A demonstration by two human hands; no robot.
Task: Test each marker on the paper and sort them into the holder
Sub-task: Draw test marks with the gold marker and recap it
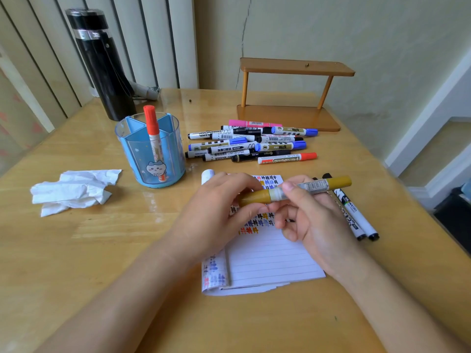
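A gold marker lies level above the lined paper. My right hand grips its barrel. My left hand holds its gold cap end, fingers wrapped around it. The top of the paper carries rows of coloured test marks. A blue divided holder stands to the upper left with one red marker upright in it. A pile of several markers lies behind the paper. Two black-capped markers rest to the right of my right hand.
Crumpled white tissue lies at the left of the wooden table. A black flask stands behind the holder. A small brown two-tier shelf sits at the back by the wall. The table's right edge runs close to the two markers.
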